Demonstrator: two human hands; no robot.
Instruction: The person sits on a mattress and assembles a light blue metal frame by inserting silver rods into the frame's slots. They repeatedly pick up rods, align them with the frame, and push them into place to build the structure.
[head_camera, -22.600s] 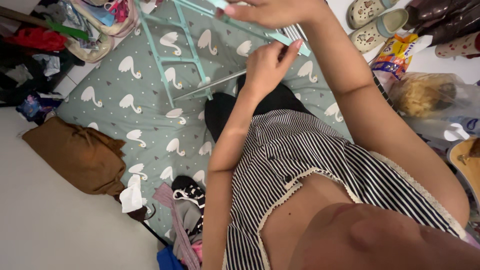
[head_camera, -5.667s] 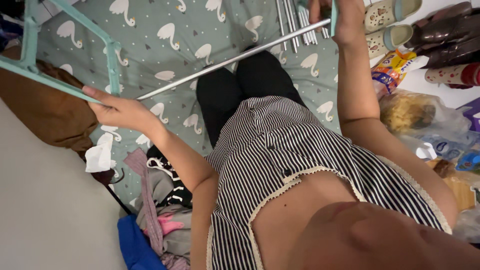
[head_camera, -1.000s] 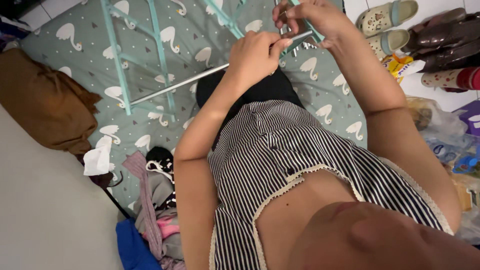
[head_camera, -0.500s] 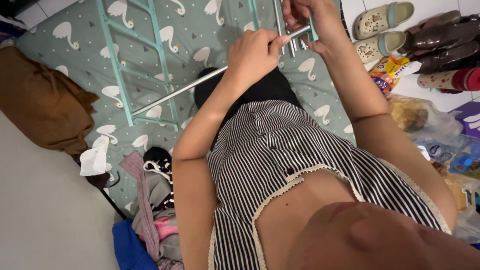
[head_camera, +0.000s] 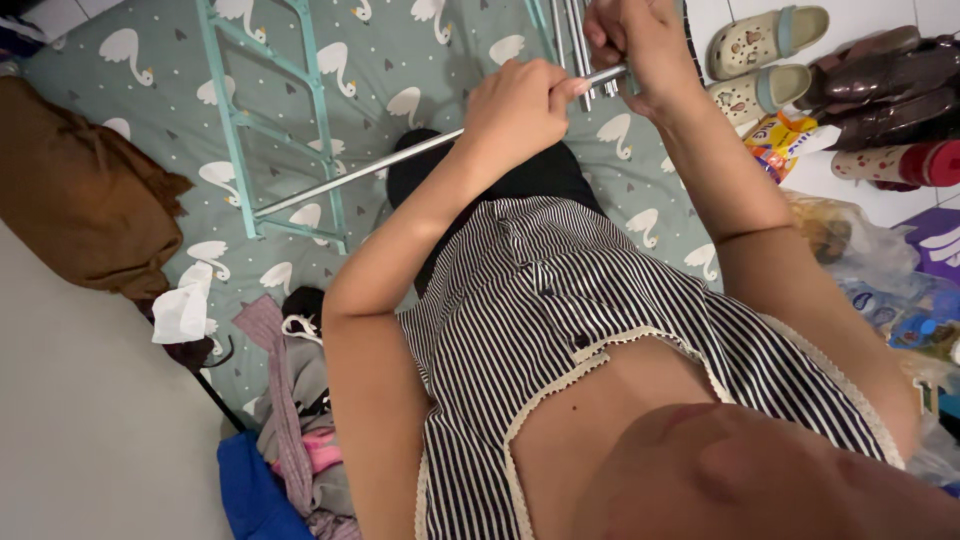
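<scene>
Left hand (head_camera: 520, 105): closed around the long silver metal rod (head_camera: 400, 160), gripping near its upper end, at 12 o'clock from the person's torso.
Right hand (head_camera: 635, 40): fingers curled shut on the same rod's end, just beside the left hand, toward 1 o'clock.
Silver rod: runs slantwise from the two hands down toward 9 o'clock; its far end meets the pale green metal rack frame (head_camera: 240, 130).
Rack frame: lies flat on the grey-green bedsheet with white swan print (head_camera: 160, 60), at 10 o'clock.
Spare rods: bundle of thin silver metal rods (head_camera: 572, 25) lying on the sheet at 12 o'clock, partly behind the hands.
Surroundings: crumpled brown cloth (head_camera: 80, 200) at 9 o'clock; white tissue (head_camera: 182, 312) and heap of mixed clothes (head_camera: 290, 440) at 7 o'clock; pair of cream clogs (head_camera: 765, 50) on the floor at 1 o'clock; yellow snack packet (head_camera: 778, 142) just below them.
</scene>
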